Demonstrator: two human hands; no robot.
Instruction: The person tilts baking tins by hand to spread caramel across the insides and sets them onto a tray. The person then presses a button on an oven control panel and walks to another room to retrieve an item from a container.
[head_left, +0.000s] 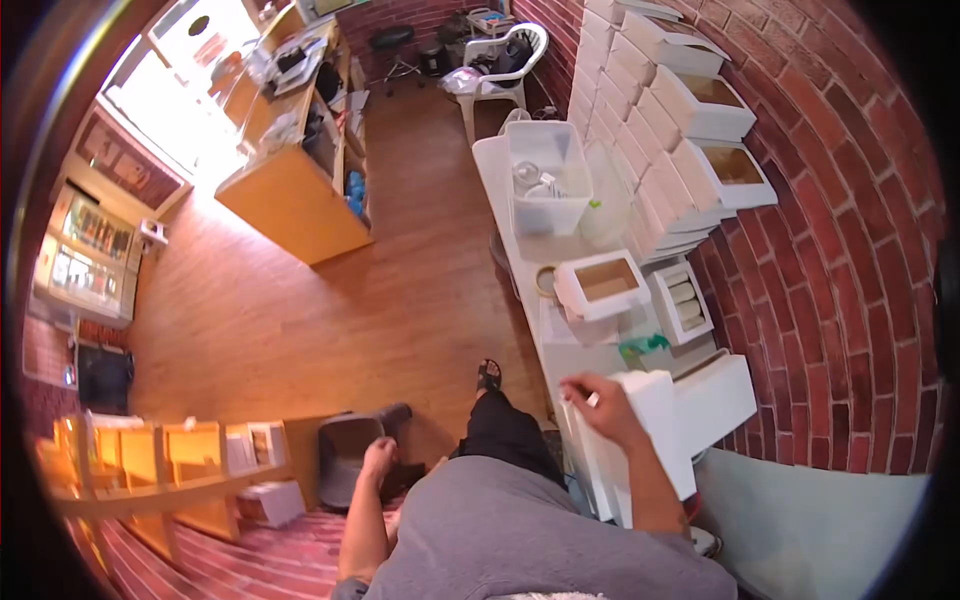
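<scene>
At the table's near end, my right hand [603, 405] hovers at the left edge of a stack of white boxes [640, 410], its fingers curled; whether anything small is between them is not visible. On the other side, my left hand [378, 458] is closed beside a dark grey bin [345, 465], and what it may hold is too small to tell. A white box with a window lid [606, 284] lies on the white table [535, 300] beyond my right hand. Beside it are a roll of tape [546, 281] and a green object [643, 346].
A clear plastic tub [550, 185] stands farther up the table, beside tall stacks of white boxes [650, 140] along the brick wall. A wooden counter [290, 205] stands ahead on the left. Wooden shelving [190, 455] is at lower left, a white chair [500, 75] at the back.
</scene>
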